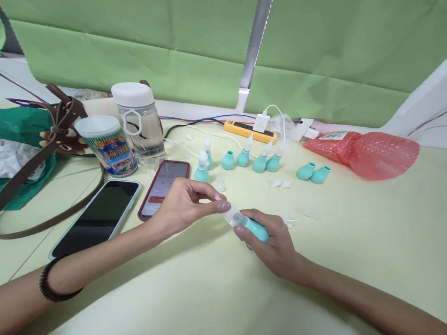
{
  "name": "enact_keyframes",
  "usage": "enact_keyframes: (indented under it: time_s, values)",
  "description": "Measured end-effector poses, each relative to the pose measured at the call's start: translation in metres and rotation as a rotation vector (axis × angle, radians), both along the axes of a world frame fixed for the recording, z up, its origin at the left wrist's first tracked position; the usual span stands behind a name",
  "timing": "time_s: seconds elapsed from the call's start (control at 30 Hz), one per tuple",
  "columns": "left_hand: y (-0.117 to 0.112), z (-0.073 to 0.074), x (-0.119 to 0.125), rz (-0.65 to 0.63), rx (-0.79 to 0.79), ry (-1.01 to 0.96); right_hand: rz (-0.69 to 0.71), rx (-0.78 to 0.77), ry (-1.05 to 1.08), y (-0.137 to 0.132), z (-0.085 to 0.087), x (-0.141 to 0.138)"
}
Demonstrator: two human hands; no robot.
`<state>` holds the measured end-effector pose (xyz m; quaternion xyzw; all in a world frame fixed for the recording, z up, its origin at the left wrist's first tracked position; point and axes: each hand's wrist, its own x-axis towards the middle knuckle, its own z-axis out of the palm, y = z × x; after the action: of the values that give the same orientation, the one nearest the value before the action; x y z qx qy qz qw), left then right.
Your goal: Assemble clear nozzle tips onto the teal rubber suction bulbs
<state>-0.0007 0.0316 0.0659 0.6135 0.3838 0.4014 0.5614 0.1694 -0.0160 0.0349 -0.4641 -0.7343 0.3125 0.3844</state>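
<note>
gripping a teal bulb (259,230) in the right hand (276,246), pinching its clear nozzle (231,215) with the left hand (187,204).

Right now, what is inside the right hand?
A teal bulb, its clear nozzle sticking out toward the left hand, whose fingertips pinch the nozzle's end. The right hand covers the bulb's rear, so that part cannot be seen.

My right hand (275,245) grips a teal bulb (259,229) while my left hand (189,203) pinches the clear tip (230,213) at its end. More teal bulbs (243,159) stand behind on the surface (358,242), beside two phones (165,188).
</note>
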Motion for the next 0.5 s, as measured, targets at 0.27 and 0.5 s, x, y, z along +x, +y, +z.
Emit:
enact_keyframes:
  time_s: [0.27,0.5]
  values:
    - [-0.003,-0.010,0.003,0.011,-0.043,-0.148,0.021,-0.048,0.091,-0.001,0.002,0.000]
    - [-0.004,-0.014,0.003,0.027,0.024,-0.114,0.099,-0.274,0.171,0.007,-0.001,0.003]
